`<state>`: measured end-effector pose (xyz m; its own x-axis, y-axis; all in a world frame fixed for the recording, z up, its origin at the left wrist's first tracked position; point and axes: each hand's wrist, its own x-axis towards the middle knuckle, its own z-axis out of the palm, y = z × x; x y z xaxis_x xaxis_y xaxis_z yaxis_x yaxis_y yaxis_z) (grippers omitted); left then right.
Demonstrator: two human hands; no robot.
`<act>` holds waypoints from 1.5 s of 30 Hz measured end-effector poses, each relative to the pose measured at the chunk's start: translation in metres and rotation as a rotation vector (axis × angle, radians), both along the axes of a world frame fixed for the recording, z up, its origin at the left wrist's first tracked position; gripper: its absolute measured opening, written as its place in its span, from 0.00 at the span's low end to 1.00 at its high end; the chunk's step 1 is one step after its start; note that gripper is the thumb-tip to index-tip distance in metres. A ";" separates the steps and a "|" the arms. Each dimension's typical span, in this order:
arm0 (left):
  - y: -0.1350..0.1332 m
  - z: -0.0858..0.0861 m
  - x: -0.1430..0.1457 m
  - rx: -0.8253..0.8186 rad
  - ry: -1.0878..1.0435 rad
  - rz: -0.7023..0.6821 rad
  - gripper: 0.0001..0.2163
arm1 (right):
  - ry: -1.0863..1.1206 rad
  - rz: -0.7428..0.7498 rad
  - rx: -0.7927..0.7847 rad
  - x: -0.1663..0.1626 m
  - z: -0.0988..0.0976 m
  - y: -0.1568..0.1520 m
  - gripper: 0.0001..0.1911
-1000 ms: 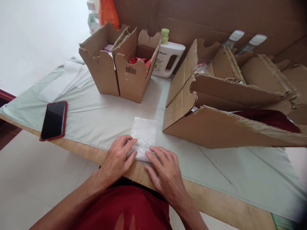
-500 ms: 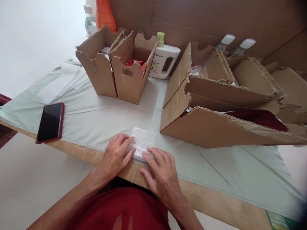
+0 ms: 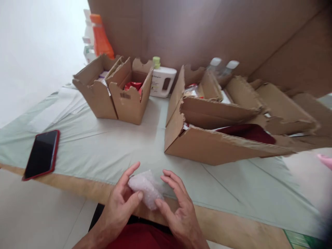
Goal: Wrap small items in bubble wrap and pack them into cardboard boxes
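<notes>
Bubble wrap [image 3: 145,185]: between both hands at the edge of the surface [image 3: 129,145], probably for easy handling.
Left hand [image 3: 118,207]: thumb on wrap, forefinger raised; cannot tell hidden grip.
Right hand [image 3: 181,214]: spread, thumb touching wrap, seemingly steadying.

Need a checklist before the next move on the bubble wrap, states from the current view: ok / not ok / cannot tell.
1. Bubble wrap between the two hands: ok.
2. Left hand in contact with the wrap: ok, thumb on its near side.
3. Right hand gripping firmly: cannot tell; thumb at the wrap, but hand spread.
4. Wrap lying flat: not ok, it is bunched up.
5. Contents of the wrap identified: cannot tell, nothing distinct shows through.
6. Phone apart from the hands: ok, lying well to the left near the table edge.
</notes>
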<state>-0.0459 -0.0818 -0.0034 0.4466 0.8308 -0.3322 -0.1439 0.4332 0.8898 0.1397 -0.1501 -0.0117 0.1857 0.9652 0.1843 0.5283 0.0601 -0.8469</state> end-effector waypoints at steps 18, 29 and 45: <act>0.093 0.098 0.103 1.663 0.465 -0.001 0.15 | -0.441 -0.227 0.455 0.144 0.127 -0.021 0.11; 0.088 0.086 0.109 1.603 0.356 -0.125 0.11 | -1.221 0.279 -0.004 0.195 0.162 0.080 0.12; 0.085 0.073 0.101 1.372 0.414 0.113 0.32 | -0.661 -0.564 0.184 0.218 0.152 -0.008 0.14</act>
<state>0.0553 0.0034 0.0691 0.4294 0.6189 0.6577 0.2489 -0.7811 0.5726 0.3581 -0.1577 0.1407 0.4256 0.7066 0.5653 0.8979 -0.2520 -0.3610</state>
